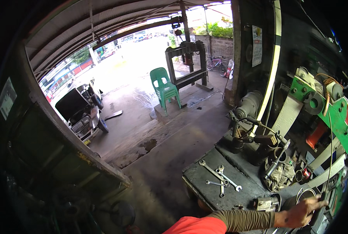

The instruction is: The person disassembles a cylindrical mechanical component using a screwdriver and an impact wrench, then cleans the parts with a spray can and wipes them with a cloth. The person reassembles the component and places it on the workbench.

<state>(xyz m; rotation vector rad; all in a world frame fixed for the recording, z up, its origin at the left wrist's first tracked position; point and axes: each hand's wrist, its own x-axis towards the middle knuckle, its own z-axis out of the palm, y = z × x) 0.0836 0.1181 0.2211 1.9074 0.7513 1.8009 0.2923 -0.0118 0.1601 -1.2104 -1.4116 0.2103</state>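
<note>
My left hand (302, 213) reaches over the right end of the bench at the lower right, at the end of a red shirt sleeve and an olive arm sleeve (244, 220). Its fingers look stretched and partly spread, beside a dark machine part and a thin upright cable (331, 156). I see nothing held in it, though its underside is hidden. Close by lie a metal block with a round end (264, 204) and a loop of pale wire (307, 191). Several combination wrenches (209, 168) rest crossed on the dark bench top (199, 186). My right hand is out of view.
A green and white machine frame (298, 90) stands at right, near a grey motor (250, 104) and a crumpled cloth bag (282, 176). Beyond the doorway are green stacked chairs (164, 86), a press frame (202, 58) and a vehicle with its hood raised (80, 111). A dark door (45, 144) stands left.
</note>
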